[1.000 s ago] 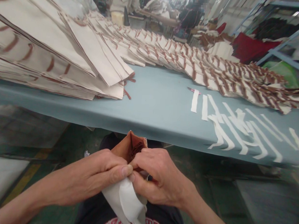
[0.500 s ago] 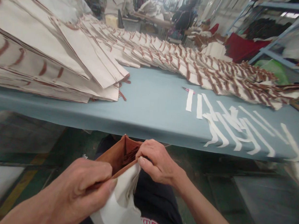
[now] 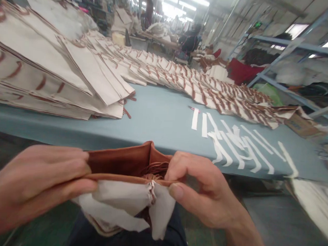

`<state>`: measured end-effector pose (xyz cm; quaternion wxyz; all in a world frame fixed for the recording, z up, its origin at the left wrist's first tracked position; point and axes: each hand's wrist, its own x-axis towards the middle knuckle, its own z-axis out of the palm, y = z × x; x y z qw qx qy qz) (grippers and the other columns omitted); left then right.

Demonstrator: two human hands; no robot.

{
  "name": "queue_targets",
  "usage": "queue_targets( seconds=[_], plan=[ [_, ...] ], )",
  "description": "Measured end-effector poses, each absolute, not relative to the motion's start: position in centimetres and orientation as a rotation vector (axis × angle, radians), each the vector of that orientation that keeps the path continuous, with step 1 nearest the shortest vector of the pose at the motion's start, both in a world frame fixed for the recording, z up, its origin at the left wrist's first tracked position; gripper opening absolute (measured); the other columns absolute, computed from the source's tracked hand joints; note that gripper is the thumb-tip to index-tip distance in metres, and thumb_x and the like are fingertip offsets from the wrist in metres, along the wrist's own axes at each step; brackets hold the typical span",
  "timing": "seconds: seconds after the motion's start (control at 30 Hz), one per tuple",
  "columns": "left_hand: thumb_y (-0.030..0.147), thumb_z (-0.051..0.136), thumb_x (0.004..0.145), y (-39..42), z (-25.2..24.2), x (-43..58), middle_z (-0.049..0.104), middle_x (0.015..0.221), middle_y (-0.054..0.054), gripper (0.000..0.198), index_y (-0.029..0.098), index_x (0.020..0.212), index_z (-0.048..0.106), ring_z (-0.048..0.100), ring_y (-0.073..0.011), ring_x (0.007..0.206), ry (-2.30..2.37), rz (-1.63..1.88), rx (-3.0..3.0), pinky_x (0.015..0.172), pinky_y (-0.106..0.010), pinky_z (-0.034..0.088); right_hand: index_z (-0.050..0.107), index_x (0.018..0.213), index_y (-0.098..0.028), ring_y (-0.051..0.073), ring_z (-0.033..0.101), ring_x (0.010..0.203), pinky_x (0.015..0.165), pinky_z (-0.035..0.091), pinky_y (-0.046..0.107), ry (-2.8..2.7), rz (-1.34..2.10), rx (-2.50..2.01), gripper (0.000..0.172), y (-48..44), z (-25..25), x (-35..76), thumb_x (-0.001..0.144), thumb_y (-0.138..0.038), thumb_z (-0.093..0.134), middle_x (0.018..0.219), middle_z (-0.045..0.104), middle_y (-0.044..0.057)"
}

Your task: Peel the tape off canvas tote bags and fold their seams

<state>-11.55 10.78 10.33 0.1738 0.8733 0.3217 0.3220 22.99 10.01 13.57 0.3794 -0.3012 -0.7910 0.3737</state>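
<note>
Over my lap I hold up a fabric bag [image 3: 119,161], brown on the inside facing me, with off-white cloth flaps [image 3: 123,197] hanging below its near edge. My left hand [image 3: 43,179] pinches that edge on the left, thumb outside and fingers inside. At the right end my right hand [image 3: 202,189] grips the same edge between thumb and curled fingers. Brown cords [image 3: 157,168] lie bunched inside, close to my right fingers. Below the edge, beside my right thumb, a gathered seam [image 3: 151,192] shows.
A blue-covered table [image 3: 153,119] stretches across in front of me. Stacked cream pieces with brown straps [image 3: 47,61] lie at left, with overlapping rows [image 3: 192,82] behind. White strips [image 3: 235,143] and a small pointed tool [image 3: 193,108] lie at right. A person [image 3: 188,41] is farther back.
The bag has come up and turned so its opening lies wider across my view. My hands have moved farther apart, still gripping its edge. The view has tilted up.
</note>
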Motion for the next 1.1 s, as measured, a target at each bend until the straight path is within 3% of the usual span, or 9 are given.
queue_targets(
  seconds=[0.07, 0.13, 0.17, 0.3, 0.37, 0.47, 0.6, 0.9, 1.1],
  plan=[
    [0.062, 0.052, 0.119, 12.8, 11.3, -10.6, 0.055, 0.066, 0.006, 0.066, 0.022, 0.068, 0.063, 0.054, -0.0112, 0.059, 0.831, 0.904, 2.445, 0.054, -0.026, 0.036, 0.062, 0.084, -0.023, 0.014, 0.058, 0.069, 0.068, 0.046, 0.029, -2.054, 0.870, -0.792, 0.021, 10.6, 14.8, 22.7, 0.104, -0.017, 0.063, 0.076, 0.065, -0.003],
    [0.084, 0.052, 0.110, 13.9, 11.4, -9.4, 0.064, 0.074, 0.006, 0.072, 0.021, 0.077, 0.069, 0.060, -0.0130, 0.066, 0.792, 0.738, 2.393, 0.058, -0.024, 0.043, 0.059, 0.082, -0.024, 0.013, 0.053, 0.065, 0.066, 0.043, 0.028, -2.071, 0.836, -0.807, 0.019, 11.1, 14.6, 22.2, 0.100, -0.017, 0.060, 0.073, 0.063, -0.004],
    [0.086, 0.049, 0.109, 14.1, 11.1, -8.8, 0.068, 0.079, 0.005, 0.073, 0.021, 0.084, 0.073, 0.064, -0.0147, 0.071, 0.804, 0.679, 2.349, 0.063, -0.024, 0.047, 0.058, 0.082, -0.024, 0.013, 0.052, 0.064, 0.065, 0.043, 0.028, -2.069, 0.855, -0.812, 0.018, 11.3, 14.3, 22.0, 0.099, -0.018, 0.060, 0.072, 0.062, -0.004],
    [0.062, 0.037, 0.122, 13.6, 10.1, -6.9, 0.077, 0.095, 0.001, 0.058, 0.024, 0.104, 0.077, 0.070, -0.0199, 0.088, 0.779, 0.697, 2.242, 0.081, -0.027, 0.053, 0.058, 0.082, -0.024, 0.013, 0.052, 0.065, 0.063, 0.042, 0.027, -2.039, 0.968, -0.860, 0.015, 11.0, 13.1, 21.9, 0.096, -0.020, 0.059, 0.073, 0.063, -0.004],
    [0.046, 0.042, 0.122, 13.1, 10.5, -6.1, 0.080, 0.101, 0.000, 0.042, 0.026, 0.110, 0.077, 0.072, -0.0197, 0.093, 0.768, 0.744, 2.245, 0.085, -0.026, 0.054, 0.058, 0.082, -0.024, 0.013, 0.051, 0.065, 0.061, 0.039, 0.027, -2.025, 1.018, -0.890, 0.014, 10.8, 13.1, 22.0, 0.096, -0.021, 0.059, 0.073, 0.062, -0.004],
    [0.030, 0.057, 0.115, 12.5, 11.6, -4.8, 0.081, 0.104, 0.003, 0.019, 0.029, 0.116, 0.077, 0.074, -0.0175, 0.095, 0.790, 0.777, 2.268, 0.087, -0.023, 0.055, 0.056, 0.080, -0.023, 0.013, 0.047, 0.066, 0.060, 0.035, 0.026, -2.000, 1.094, -0.932, 0.016, 11.0, 13.0, 22.1, 0.096, -0.024, 0.060, 0.072, 0.056, -0.004],
    [0.017, 0.061, 0.102, 12.2, 12.3, -3.7, 0.080, 0.093, 0.007, 0.021, 0.028, 0.107, 0.078, 0.075, -0.0141, 0.083, 0.809, 0.801, 2.260, 0.079, -0.021, 0.053, 0.053, 0.079, -0.023, 0.013, 0.044, 0.066, 0.062, 0.035, 0.027, -1.946, 1.204, -0.987, 0.020, 11.8, 11.7, 22.0, 0.096, -0.028, 0.062, 0.072, 0.052, -0.005],
    [0.018, 0.053, 0.098, 12.9, 11.6, -2.8, 0.073, 0.073, 0.006, 0.026, 0.020, 0.088, 0.077, 0.064, -0.0100, 0.063, 0.857, 0.668, 2.160, 0.062, -0.020, 0.044, 0.054, 0.080, -0.023, 0.013, 0.044, 0.065, 0.063, 0.034, 0.027, -1.959, 1.245, -1.020, 0.019, 12.5, 9.9, 21.9, 0.096, -0.030, 0.061, 0.069, 0.053, -0.005],
    [0.030, 0.054, 0.099, 13.4, 11.5, -2.5, 0.070, 0.072, 0.003, 0.029, 0.017, 0.088, 0.078, 0.059, -0.0124, 0.064, 0.934, 0.491, 1.963, 0.060, -0.021, 0.042, 0.057, 0.080, -0.022, 0.014, 0.047, 0.066, 0.063, 0.035, 0.028, -1.955, 1.231, -1.011, 0.025, 13.5, 8.6, 22.1, 0.100, -0.036, 0.059, 0.071, 0.055, -0.004]
  ],
)
